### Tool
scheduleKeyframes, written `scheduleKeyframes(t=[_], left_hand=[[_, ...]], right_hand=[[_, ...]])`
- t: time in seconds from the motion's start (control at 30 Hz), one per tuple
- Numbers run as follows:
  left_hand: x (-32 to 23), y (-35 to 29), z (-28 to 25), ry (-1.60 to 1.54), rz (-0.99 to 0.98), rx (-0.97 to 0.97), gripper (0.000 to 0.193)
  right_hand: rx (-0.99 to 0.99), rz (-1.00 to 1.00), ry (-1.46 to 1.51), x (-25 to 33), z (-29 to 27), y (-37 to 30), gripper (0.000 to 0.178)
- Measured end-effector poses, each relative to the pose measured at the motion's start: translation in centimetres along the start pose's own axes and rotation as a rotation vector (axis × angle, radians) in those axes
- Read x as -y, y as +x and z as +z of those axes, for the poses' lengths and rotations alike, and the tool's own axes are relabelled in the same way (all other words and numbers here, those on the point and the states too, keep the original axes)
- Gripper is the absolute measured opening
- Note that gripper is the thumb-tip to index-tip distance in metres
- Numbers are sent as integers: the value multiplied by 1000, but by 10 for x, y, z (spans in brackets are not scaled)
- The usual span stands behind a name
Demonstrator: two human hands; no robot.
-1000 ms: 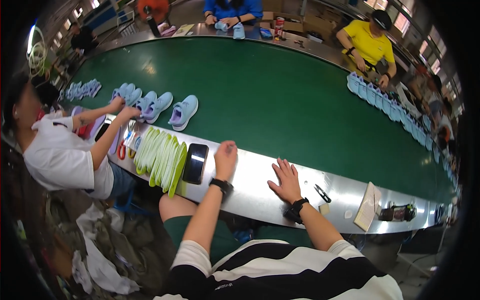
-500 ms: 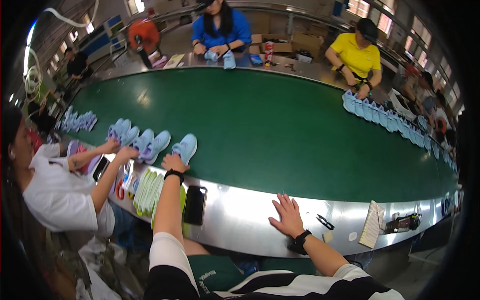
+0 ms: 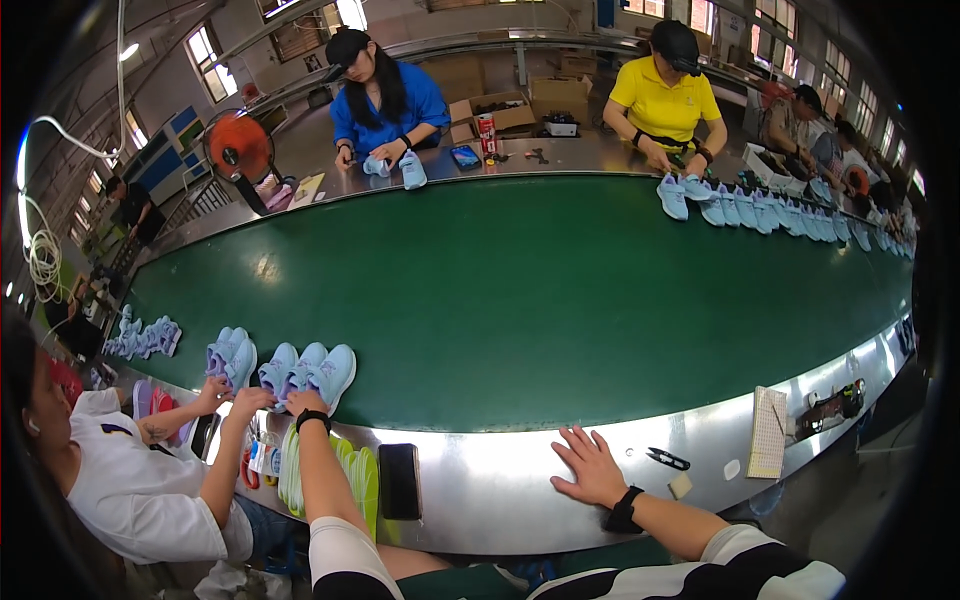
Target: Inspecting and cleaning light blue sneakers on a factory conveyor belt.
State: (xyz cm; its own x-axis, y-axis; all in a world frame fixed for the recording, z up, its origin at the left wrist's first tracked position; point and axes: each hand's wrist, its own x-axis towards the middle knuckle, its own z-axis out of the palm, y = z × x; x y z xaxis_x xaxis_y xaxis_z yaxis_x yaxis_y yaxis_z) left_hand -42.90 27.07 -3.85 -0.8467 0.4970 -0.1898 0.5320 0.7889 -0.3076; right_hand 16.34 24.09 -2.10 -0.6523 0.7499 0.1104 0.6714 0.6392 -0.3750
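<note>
My left hand [image 3: 306, 401] closes on the heel end of a light blue sneaker [image 3: 337, 372] with a lilac lining. That sneaker lies at the near left edge of the green conveyor belt [image 3: 520, 300], right up against other sneakers [image 3: 280, 366] of the same kind. Part of my fingers is hidden at the shoe's opening. On the metal ledge [image 3: 480, 490] my right hand [image 3: 592, 466] rests flat, fingers spread, holding nothing. Thread snips [image 3: 668, 459] lie just right of it. A black phone [image 3: 400, 482] is between my arms.
Yellow-green and white laces [image 3: 358, 480] lie beside my left forearm. Close at my left, a co-worker in white [image 3: 140, 470] reaches to the sneakers. Two co-workers sit across the belt, near a sneaker row [image 3: 765, 212]. A notepad [image 3: 768, 432] lies at the right.
My left hand has moved left with the sneaker, which now sits against the others. My right hand stays flat on the ledge. The whole view has shifted.
</note>
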Motion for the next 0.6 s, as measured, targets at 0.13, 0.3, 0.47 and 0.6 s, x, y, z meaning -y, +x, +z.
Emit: scheduleKeyframes(t=[0.13, 0.3, 0.47, 0.6], left_hand=[[1, -14, -17, 82, 205, -90, 61], [-23, -87, -62, -226, 355, -391, 51], [-53, -281, -80, -403, 752, -238, 52], [-47, -434, -45, -981, 1146, 75, 38]], right_hand=[[-12, -3, 11, 3, 3, -1, 63], [5, -20, 6, 1, 2, -4, 64], [-20, 83, 231, -12, 8, -7, 65], [-117, 25, 605, 28, -22, -23, 69]])
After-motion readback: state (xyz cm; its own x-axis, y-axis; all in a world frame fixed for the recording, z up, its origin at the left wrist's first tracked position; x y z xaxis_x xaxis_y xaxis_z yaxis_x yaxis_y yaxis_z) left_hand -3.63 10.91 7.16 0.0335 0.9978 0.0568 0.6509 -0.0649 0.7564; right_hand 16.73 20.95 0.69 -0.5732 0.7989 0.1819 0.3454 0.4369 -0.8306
